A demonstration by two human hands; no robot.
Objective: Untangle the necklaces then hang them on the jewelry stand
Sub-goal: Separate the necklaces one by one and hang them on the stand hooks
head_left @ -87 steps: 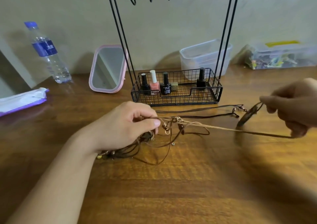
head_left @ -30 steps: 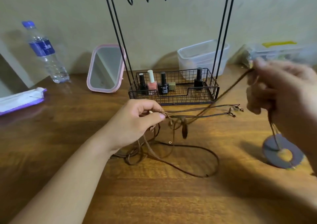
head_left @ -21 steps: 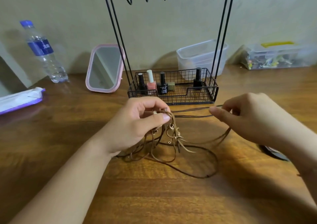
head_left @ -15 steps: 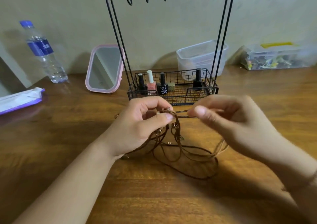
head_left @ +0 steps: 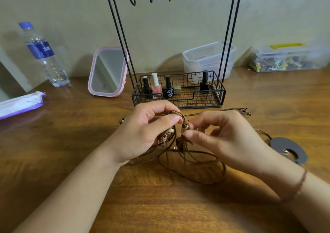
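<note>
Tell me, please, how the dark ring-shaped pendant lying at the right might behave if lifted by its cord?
The dark ring-shaped pendant looks flat and rigid, so it would probably dangle and swing. Its thin brown cord lies in loose curves, so it is likely floppy and apt to snag.

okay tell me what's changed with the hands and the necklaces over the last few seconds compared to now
The right hand let go of the necklace with the dark ring pendant, which now lies on the table at the right, and moved in to pinch the tangled cords beside the left hand. The left hand kept its grip on the tangle throughout. The jewelry stand still has nothing on its hooks.
</note>
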